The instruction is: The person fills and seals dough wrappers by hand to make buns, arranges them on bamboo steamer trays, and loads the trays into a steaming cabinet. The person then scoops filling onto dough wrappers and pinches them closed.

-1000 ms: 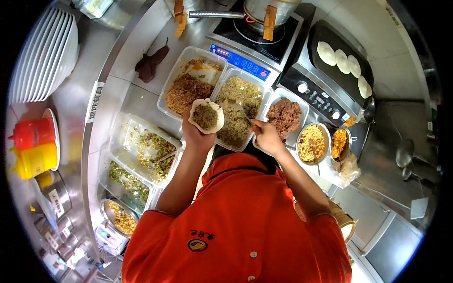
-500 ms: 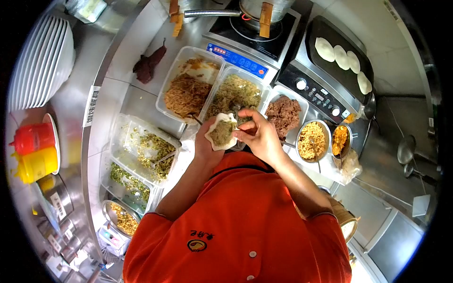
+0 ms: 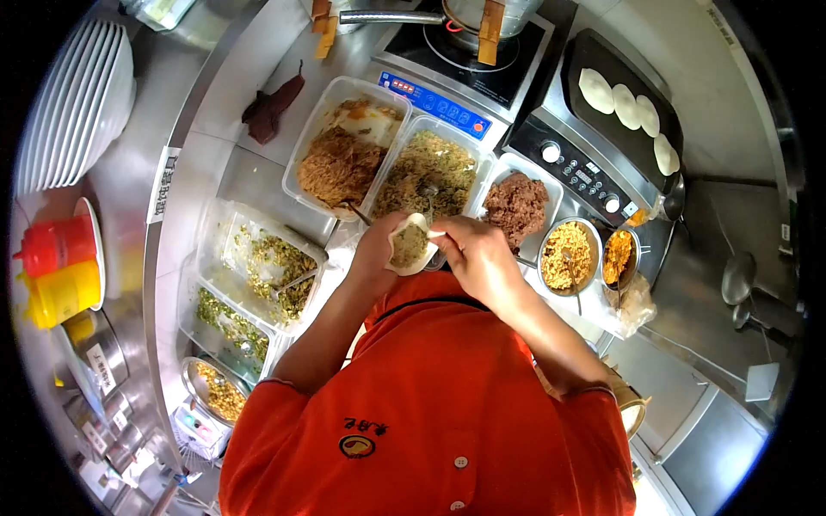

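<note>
A round dough wrapper (image 3: pixel 419 219) with a greenish-grey filling (image 3: pixel 409 247) in its middle is cupped in my left hand (image 3: pixel 375 251), its edges raised around the filling. My right hand (image 3: pixel 478 258) pinches the right side of the rim between thumb and fingers. Just beyond both hands is a tub of greenish chopped filling (image 3: pixel 430 176) with a spoon in it. Left of that tub stands one of brown shredded filling (image 3: pixel 342 168); to its right is a tub of reddish-brown minced filling (image 3: pixel 516 209).
Metal bowls of yellow chopped bits (image 3: pixel 568 255) and orange bits (image 3: pixel 618 254) stand at right. Behind them, a griddle (image 3: pixel 594 129) carries several white dough pieces (image 3: pixel 625 107). A pot sits on the induction cooker (image 3: pixel 482 73). Tubs of green filling (image 3: pixel 284 271) are at left.
My right hand has turned over, back upward, and closed in on the wrapper's rim. The wrapper looks narrower, with its edges drawn up more.
</note>
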